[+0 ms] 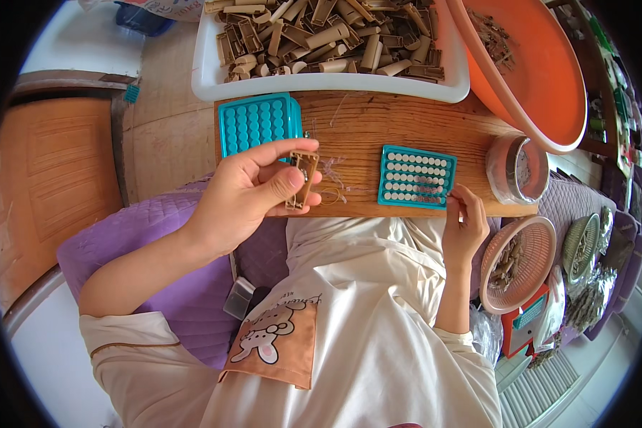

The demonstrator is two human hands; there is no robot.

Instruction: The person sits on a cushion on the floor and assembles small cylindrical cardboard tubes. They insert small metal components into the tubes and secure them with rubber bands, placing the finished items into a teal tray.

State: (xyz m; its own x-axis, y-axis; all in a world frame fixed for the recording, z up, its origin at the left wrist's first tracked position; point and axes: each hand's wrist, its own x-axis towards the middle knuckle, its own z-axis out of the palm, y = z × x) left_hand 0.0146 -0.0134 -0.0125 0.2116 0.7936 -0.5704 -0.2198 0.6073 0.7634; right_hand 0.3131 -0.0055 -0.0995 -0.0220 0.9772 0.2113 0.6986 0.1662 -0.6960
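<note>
My left hand (241,191) is raised over the table's near edge, its thumb and fingers closed on a small brown plastic casing (303,170). The open side of the casing faces up, and some small parts show inside it. On the right, a teal tray (383,178) holds rows of white round discs (409,168), with thin dark pieces over the lower right rows. My right hand (468,222) is at that tray's lower right corner, fingers curled together. What they pinch, if anything, is too small to make out.
A white bin (335,89) full of brown casings stands at the far side of the wooden table (364,118). Left is a stack of teal trays (260,128). An orange basin (549,78), a round container (521,167) and a pink basket (528,235) are at right.
</note>
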